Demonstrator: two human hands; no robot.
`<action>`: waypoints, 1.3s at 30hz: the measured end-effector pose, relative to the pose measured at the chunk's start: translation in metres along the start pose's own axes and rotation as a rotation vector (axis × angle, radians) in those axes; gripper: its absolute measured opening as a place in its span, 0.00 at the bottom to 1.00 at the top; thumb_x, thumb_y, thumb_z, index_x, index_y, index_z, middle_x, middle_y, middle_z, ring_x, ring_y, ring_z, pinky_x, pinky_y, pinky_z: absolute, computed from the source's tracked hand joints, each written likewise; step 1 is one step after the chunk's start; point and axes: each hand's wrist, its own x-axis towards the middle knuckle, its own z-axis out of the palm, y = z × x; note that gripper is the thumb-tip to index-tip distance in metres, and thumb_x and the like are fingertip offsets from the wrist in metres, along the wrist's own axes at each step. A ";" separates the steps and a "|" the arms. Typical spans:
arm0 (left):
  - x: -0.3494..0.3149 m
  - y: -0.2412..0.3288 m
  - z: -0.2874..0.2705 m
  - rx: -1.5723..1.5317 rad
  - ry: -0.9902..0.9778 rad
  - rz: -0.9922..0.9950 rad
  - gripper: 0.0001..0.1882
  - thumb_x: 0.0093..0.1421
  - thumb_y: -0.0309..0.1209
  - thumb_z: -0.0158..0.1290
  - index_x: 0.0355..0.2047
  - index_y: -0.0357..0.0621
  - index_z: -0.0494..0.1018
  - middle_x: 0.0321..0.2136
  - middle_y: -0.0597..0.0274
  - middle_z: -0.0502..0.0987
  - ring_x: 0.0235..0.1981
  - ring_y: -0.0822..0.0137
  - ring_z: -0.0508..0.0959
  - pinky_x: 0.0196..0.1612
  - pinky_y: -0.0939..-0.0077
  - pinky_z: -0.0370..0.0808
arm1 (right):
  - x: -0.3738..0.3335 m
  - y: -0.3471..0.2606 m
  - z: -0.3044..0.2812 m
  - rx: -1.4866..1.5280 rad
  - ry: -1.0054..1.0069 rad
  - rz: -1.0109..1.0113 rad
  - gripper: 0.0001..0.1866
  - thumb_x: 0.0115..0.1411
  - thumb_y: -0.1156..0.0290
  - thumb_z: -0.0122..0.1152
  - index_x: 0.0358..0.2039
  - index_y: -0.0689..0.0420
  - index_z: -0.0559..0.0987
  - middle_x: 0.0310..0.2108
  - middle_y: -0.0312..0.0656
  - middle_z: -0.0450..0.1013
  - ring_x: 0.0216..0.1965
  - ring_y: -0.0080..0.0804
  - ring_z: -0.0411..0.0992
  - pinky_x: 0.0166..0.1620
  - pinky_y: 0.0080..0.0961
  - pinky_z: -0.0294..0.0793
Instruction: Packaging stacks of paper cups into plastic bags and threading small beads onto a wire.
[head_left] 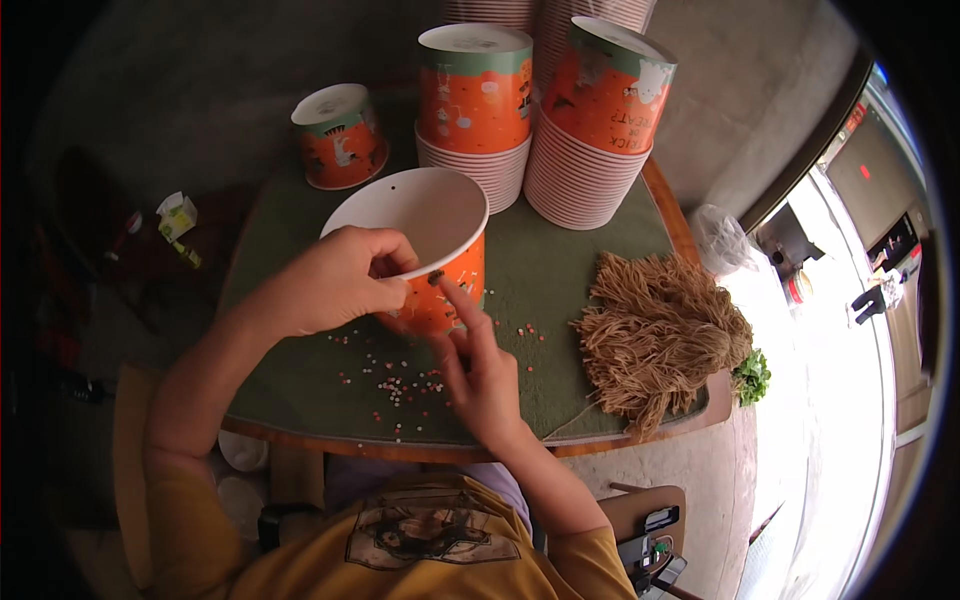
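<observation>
In front of me a paper bucket [465, 265], orange outside and white inside, stands open side up on the green table cover. My left hand [345, 280] pinches its near rim, fingertips inside the mouth and thumb on the outer wall. Just below the rim sits a small dark brown tuft [436, 277]; whether it passes through a hole cannot be seen. My right hand [485, 390] has its index finger stretched out, the tip at this tuft, with the other fingers loosely bent. A small dark hole [393, 188] shows in the bucket's far inner wall.
Small paper dots [395, 388] lie scattered nearby. Brown cords [660, 335] are heaped on the right. Two stacks of upturned buckets, a left stack [475, 100] and a right stack [600, 110], rise behind, beside a single upturned bucket [340, 140]. The table edge [400, 450] is close to my body.
</observation>
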 end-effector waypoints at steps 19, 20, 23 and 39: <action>0.001 0.010 0.028 0.107 -0.061 -0.016 0.07 0.54 0.22 0.51 0.34 0.32 0.71 0.27 0.58 0.78 0.29 0.71 0.77 0.35 0.75 0.75 | -0.012 0.022 -0.005 -0.511 0.189 -0.330 0.18 0.55 0.80 0.56 0.47 0.51 0.73 0.20 0.40 0.70 0.20 0.35 0.69 0.24 0.29 0.71; 0.000 0.011 0.029 0.107 -0.063 -0.015 0.07 0.54 0.22 0.51 0.34 0.32 0.71 0.27 0.58 0.78 0.29 0.71 0.77 0.35 0.75 0.75 | -0.014 0.026 -0.005 -0.438 0.187 -0.287 0.15 0.57 0.79 0.55 0.45 0.53 0.73 0.19 0.38 0.70 0.19 0.31 0.68 0.23 0.27 0.69; -0.002 0.004 0.033 0.205 -0.057 -0.022 0.10 0.53 0.22 0.52 0.37 0.34 0.70 0.33 0.57 0.76 0.35 0.66 0.77 0.39 0.72 0.74 | -0.021 0.019 -0.004 -0.087 0.144 -0.069 0.09 0.61 0.77 0.53 0.43 0.55 0.71 0.17 0.33 0.67 0.18 0.22 0.66 0.21 0.22 0.65; -0.089 -0.028 0.089 0.181 0.175 0.384 0.07 0.57 0.23 0.56 0.33 0.40 0.67 0.25 0.58 0.72 0.28 0.60 0.76 0.30 0.71 0.72 | -0.051 -0.028 -0.012 0.934 -0.206 0.331 0.08 0.66 0.68 0.50 0.40 0.53 0.61 0.19 0.27 0.62 0.17 0.11 0.57 0.20 0.10 0.52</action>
